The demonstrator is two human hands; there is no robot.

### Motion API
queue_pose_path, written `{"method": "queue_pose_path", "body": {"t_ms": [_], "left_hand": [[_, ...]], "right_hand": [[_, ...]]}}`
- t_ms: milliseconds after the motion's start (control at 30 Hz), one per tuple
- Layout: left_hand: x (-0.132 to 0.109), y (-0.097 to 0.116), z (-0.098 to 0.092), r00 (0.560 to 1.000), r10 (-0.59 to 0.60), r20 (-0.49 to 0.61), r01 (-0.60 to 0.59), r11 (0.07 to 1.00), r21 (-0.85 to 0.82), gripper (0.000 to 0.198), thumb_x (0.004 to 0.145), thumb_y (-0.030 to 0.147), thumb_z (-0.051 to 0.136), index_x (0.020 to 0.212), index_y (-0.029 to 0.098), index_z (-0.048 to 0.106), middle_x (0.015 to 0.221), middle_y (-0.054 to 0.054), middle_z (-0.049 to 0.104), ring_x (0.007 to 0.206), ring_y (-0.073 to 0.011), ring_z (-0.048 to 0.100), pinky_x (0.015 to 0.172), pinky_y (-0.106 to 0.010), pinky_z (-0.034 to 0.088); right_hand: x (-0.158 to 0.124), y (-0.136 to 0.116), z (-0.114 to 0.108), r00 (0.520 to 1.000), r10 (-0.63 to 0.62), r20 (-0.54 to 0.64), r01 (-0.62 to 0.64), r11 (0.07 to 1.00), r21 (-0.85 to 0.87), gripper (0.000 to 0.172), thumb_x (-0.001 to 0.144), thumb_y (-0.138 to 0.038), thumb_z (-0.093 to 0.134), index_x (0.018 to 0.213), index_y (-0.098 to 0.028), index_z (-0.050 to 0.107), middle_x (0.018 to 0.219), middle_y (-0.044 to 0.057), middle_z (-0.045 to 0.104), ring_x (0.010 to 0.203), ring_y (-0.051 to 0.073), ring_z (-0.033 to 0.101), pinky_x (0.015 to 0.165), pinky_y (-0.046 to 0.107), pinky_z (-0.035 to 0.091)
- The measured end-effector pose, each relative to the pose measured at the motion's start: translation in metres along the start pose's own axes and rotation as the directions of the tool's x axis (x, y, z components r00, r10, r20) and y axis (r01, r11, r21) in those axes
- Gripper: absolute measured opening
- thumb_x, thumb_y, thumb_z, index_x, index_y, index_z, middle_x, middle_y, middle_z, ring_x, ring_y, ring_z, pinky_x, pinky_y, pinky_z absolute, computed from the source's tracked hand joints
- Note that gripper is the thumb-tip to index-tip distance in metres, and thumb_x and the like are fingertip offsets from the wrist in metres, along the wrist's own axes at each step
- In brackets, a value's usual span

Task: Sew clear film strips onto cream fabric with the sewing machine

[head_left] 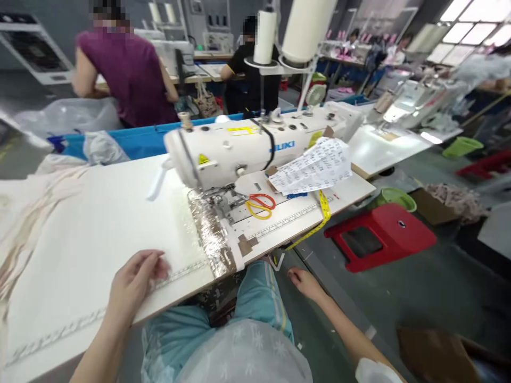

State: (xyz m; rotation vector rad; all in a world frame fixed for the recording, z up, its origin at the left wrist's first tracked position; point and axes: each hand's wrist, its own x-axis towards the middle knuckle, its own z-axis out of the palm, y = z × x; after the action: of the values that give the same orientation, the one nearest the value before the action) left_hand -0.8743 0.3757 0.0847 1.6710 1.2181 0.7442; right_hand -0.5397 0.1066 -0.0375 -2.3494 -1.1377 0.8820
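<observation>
Over the white table top (pixel 96 213), near its printed ruler strip, is my left hand (pixel 138 276). Its fingers are loosely bent and apart from the thumb, the tips smeared by motion, and no object shows in it. Beside my right knee, below the table edge, my right hand (pixel 306 283) hangs with curled fingers and nothing visible in them. In front of me stands a white sewing machine (pixel 223 151). Scissors with red and yellow handles (pixel 259 206) lie by its needle area. Printed paper sheets (pixel 313 167) rest against the machine, and a yellow tape measure (pixel 324 207) droops over the edge.
Pale fabric strips (pixel 27 229) lie along the table's left side. Thread cones (pixel 265 37) stand above the machine. A red stool (pixel 383 236) and a green basket (pixel 397 199) are on the floor at right. Two people sit beyond the table, one in a purple top (pixel 123 69).
</observation>
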Motion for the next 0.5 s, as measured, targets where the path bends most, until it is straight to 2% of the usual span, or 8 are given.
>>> {"method": "queue_pose_path", "body": {"t_ms": [133, 200, 300, 333, 400, 433, 467, 500], "left_hand": [[-0.037, -0.006, -0.003, 0.991, 0.083, 0.108, -0.045, 0.947, -0.318, 0.041, 0.087, 0.058, 0.058, 0.088, 0.017, 0.062, 0.065, -0.001, 0.064, 0.055, -0.0143, 0.058, 0.053, -0.025, 0.049], [-0.064, -0.017, -0.003, 0.96, 0.147, 0.24, -0.049, 0.927, -0.371, 0.036, 0.093, 0.053, 0.05, 0.089, 0.019, 0.061, 0.063, 0.0, 0.062, 0.051, -0.0137, 0.056, 0.05, -0.025, 0.047], [-0.102, -0.045, -0.004, 0.798, 0.212, 0.565, -0.134, 0.975, -0.177, 0.032, 0.094, 0.048, 0.049, 0.098, 0.02, 0.065, 0.075, -0.003, 0.068, 0.062, -0.0165, 0.063, 0.059, -0.026, 0.051], [-0.112, -0.057, -0.004, 0.753, 0.19, 0.63, -0.188, 0.98, -0.071, 0.032, 0.092, 0.048, 0.052, 0.103, 0.021, 0.066, 0.086, -0.006, 0.071, 0.073, -0.0194, 0.067, 0.067, -0.028, 0.054], [-0.129, -0.086, -0.008, 0.742, 0.085, 0.665, -0.245, 0.958, 0.151, 0.039, 0.088, 0.052, 0.054, 0.111, 0.023, 0.066, 0.107, -0.009, 0.071, 0.096, -0.0268, 0.068, 0.081, -0.034, 0.054], [-0.136, -0.102, -0.01, 0.759, 0.011, 0.651, -0.227, 0.941, 0.249, 0.043, 0.087, 0.055, 0.052, 0.112, 0.023, 0.066, 0.112, -0.011, 0.07, 0.101, -0.0297, 0.067, 0.083, -0.036, 0.054], [-0.144, -0.118, -0.012, 0.771, -0.066, 0.634, -0.186, 0.928, 0.323, 0.046, 0.088, 0.058, 0.049, 0.11, 0.022, 0.067, 0.111, -0.011, 0.07, 0.101, -0.0309, 0.067, 0.082, -0.038, 0.054], [-0.152, -0.133, -0.013, 0.772, -0.127, 0.623, -0.141, 0.922, 0.362, 0.047, 0.089, 0.059, 0.044, 0.105, 0.022, 0.068, 0.105, -0.011, 0.071, 0.096, -0.0305, 0.068, 0.079, -0.037, 0.054]], "right_hand": [[-0.064, -0.031, -0.044, 0.972, -0.116, 0.206, 0.151, 0.975, -0.162, 0.027, 0.099, -0.029, 0.04, 0.092, -0.02, 0.065, 0.082, 0.004, 0.068, 0.076, 0.021, 0.064, 0.072, 0.034, 0.05], [-0.104, -0.05, -0.072, 0.936, -0.152, 0.318, 0.222, 0.956, -0.193, 0.018, 0.089, -0.031, 0.052, 0.092, -0.023, 0.068, 0.084, 0.004, 0.07, 0.078, 0.022, 0.065, 0.069, 0.031, 0.047], [-0.141, -0.093, -0.113, 0.821, -0.066, 0.567, 0.285, 0.908, -0.307, 0.021, 0.083, -0.031, 0.057, 0.099, -0.026, 0.071, 0.081, 0.002, 0.072, 0.066, 0.021, 0.065, 0.055, 0.028, 0.043], [-0.142, -0.111, -0.123, 0.811, -0.045, 0.583, 0.312, 0.877, -0.366, 0.021, 0.085, -0.031, 0.055, 0.098, -0.027, 0.071, 0.079, 0.002, 0.072, 0.066, 0.021, 0.066, 0.054, 0.027, 0.043], [-0.124, -0.148, -0.135, 0.867, -0.108, 0.487, 0.386, 0.764, -0.517, 0.023, 0.093, -0.029, 0.048, 0.098, -0.025, 0.07, 0.082, 0.003, 0.073, 0.073, 0.021, 0.068, 0.061, 0.027, 0.047], [-0.106, -0.165, -0.137, 0.917, -0.167, 0.362, 0.373, 0.678, -0.634, 0.023, 0.094, -0.025, 0.048, 0.098, -0.024, 0.07, 0.088, 0.004, 0.073, 0.078, 0.021, 0.068, 0.066, 0.027, 0.049], [-0.083, -0.18, -0.137, 0.963, -0.212, 0.169, 0.264, 0.594, -0.76, 0.022, 0.092, -0.02, 0.05, 0.101, -0.024, 0.07, 0.095, 0.005, 0.073, 0.086, 0.022, 0.069, 0.073, 0.027, 0.05], [-0.057, -0.193, -0.134, 0.971, -0.235, 0.051, 0.176, 0.554, -0.814, 0.025, 0.092, -0.014, 0.048, 0.106, -0.019, 0.069, 0.102, 0.01, 0.072, 0.095, 0.026, 0.067, 0.079, 0.031, 0.05]]}}
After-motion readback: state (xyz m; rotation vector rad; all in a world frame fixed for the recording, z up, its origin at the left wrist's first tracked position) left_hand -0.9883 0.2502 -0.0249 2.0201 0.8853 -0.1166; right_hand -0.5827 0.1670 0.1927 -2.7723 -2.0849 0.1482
